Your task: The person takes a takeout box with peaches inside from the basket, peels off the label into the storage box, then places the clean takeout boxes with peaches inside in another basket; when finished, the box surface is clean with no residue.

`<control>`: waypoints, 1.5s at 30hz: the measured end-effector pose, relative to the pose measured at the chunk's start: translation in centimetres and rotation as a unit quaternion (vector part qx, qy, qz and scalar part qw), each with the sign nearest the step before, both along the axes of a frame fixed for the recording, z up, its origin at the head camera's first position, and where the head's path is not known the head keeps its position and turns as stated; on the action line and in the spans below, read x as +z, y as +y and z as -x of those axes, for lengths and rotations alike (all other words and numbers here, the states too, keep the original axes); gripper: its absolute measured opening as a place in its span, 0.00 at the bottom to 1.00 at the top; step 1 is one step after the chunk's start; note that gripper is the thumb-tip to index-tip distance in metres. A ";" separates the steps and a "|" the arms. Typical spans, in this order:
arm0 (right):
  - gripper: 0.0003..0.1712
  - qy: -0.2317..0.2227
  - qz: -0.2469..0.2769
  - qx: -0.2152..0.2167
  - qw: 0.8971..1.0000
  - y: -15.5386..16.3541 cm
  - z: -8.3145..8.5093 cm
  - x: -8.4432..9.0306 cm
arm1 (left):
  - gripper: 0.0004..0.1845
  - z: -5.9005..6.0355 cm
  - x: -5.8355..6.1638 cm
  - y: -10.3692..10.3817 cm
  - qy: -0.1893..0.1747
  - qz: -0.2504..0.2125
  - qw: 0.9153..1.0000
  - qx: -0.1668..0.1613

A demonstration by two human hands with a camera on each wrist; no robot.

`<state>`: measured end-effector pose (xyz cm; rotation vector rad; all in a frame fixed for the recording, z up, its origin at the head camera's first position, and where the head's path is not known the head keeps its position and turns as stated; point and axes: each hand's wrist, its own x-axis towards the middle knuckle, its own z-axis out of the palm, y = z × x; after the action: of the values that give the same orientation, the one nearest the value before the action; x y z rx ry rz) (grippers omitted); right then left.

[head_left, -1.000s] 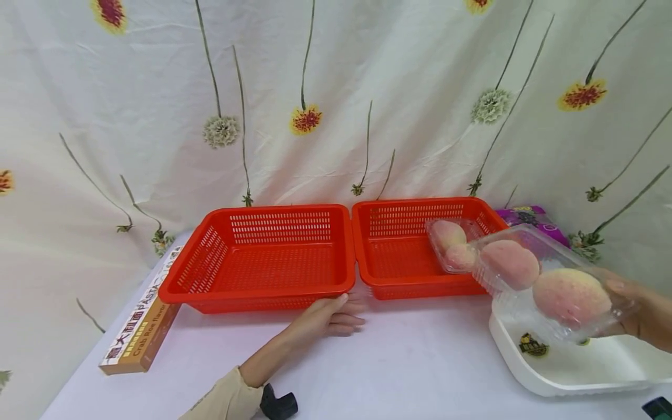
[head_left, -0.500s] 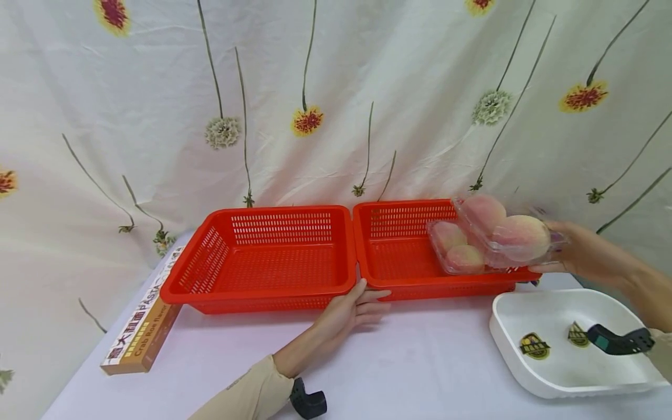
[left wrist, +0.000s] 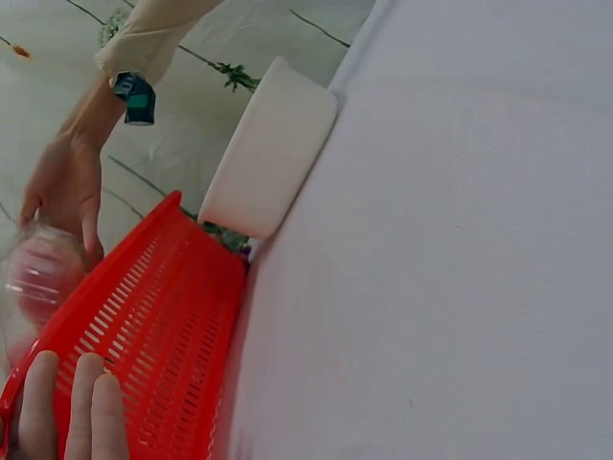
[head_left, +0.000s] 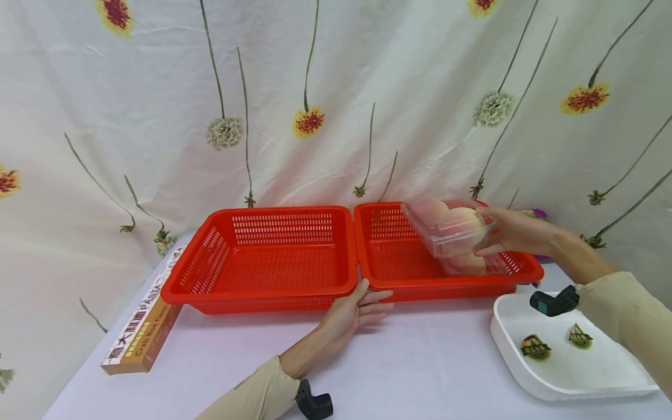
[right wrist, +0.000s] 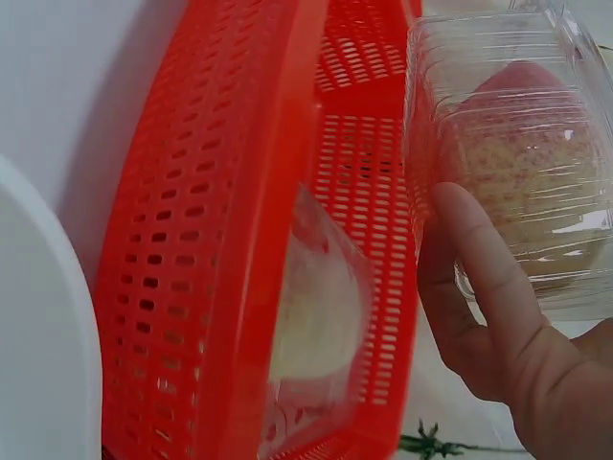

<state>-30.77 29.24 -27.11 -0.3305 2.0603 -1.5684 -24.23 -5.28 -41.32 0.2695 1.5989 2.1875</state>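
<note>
Since before, right hand point(head_left: 517, 232) is carrying peach box point(head_left: 452, 224) leftward over right basket point(head_left: 527, 271) | grasping it at 3 o'clock | left hand point(head_left: 353, 307), released, bracing rim | advice: lowering level, beside lower box point(right wrist: 321, 307).

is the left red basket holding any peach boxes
No, the left red basket shows only bare mesh; the peach boxes are over the right basket.
</note>
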 end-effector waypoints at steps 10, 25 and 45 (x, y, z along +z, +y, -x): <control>0.22 -0.032 -0.055 0.028 0.998 -4.5 2.2 -0.8 | 0.29 0.0 -0.1 0.0 0.002 0.005 1.000 -0.001; 0.35 -0.096 -0.089 0.048 0.990 -7.9 5.2 -1.1 | 0.32 0.0 -0.2 0.0 0.005 0.001 1.000 -0.002; 0.16 -0.086 -0.205 0.075 0.972 -9.6 7.0 -1.8 | 0.34 0.0 -0.4 0.0 0.012 0.005 1.000 -0.004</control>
<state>-37.73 19.62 -28.87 -0.1835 2.1052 -1.0124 -24.27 -5.23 -41.76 0.2997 1.6193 2.1768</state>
